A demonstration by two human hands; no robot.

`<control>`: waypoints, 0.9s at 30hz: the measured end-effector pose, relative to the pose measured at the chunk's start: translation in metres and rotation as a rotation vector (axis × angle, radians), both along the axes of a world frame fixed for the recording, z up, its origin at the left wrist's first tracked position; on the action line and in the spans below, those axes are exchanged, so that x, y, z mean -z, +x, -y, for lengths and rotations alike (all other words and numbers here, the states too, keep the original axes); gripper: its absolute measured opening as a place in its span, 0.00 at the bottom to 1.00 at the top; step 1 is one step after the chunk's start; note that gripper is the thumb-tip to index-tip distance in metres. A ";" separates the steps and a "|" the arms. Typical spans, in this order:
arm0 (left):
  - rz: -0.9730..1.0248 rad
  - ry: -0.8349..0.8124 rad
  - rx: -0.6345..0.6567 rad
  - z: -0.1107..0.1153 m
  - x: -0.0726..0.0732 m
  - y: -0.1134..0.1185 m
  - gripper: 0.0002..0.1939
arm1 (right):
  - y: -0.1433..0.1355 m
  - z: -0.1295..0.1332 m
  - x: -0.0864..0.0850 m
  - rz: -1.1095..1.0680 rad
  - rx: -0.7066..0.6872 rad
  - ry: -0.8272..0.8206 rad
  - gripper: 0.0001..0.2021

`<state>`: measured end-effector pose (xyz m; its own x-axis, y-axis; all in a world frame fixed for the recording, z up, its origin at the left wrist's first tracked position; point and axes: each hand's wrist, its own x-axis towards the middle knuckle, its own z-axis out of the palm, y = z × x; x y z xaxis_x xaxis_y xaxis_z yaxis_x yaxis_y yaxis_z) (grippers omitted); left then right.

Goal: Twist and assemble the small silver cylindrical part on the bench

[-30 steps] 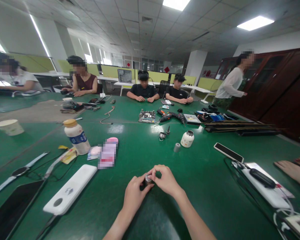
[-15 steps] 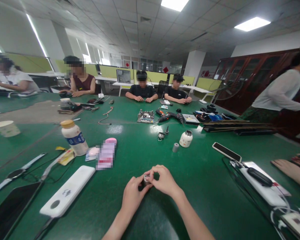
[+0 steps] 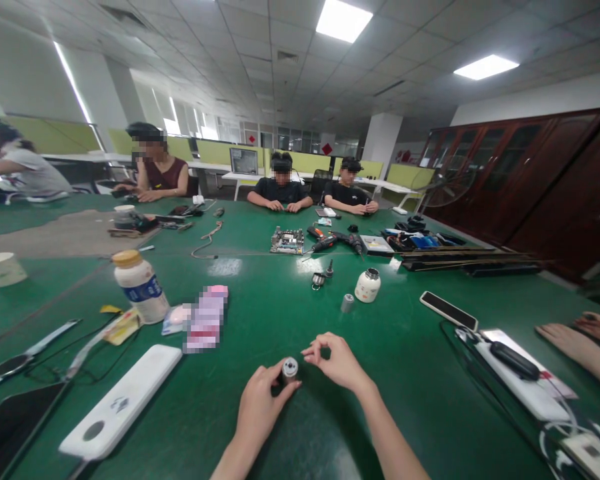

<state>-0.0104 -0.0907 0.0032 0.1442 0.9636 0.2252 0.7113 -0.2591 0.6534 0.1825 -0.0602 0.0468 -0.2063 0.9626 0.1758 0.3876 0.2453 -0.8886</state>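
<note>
Silver-grey metal cylinder (image 3: 290, 370), one, in the left hand (image 3: 259, 400), above or on the green counter (image 3: 200, 427); contact with the surface cannot be told. Left hand: clamped round its side, thumb and fingers opposed. Right hand (image 3: 337, 363): just beside the cylinder and apart from it, thumb and forefinger curled near each other; whether they meet, or pinch something small, cannot be told.

Hazards, as judged: the cylinder could turn or slip, its smooth round wall being gripped by fingertips on one side. A sideways push from the right hand could tip it; released at a slant, it could roll. Any small part dropped nearby (if there is one) would be hard to spot.

Appearance: short, round, roughly upright; pale top face with a raised rim and small dark openings; lower wall partly hidden by fingers. Similar grey cylinder (image 3: 347, 303), one, standing farther off beside a white bottle (image 3: 368, 287), its mouth open.
</note>
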 end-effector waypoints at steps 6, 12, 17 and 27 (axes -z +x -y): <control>0.013 -0.005 -0.007 0.001 -0.001 0.000 0.19 | 0.013 -0.004 0.026 -0.013 -0.099 -0.116 0.12; 0.008 0.003 -0.007 0.001 0.000 -0.001 0.19 | 0.007 -0.006 0.021 -0.049 -0.086 -0.120 0.15; 0.005 0.008 0.005 0.000 0.000 -0.001 0.15 | -0.016 0.003 -0.002 -0.071 -0.026 0.032 0.16; 0.042 -0.025 0.018 0.001 -0.002 0.000 0.19 | -0.033 0.011 -0.007 0.181 0.051 0.079 0.14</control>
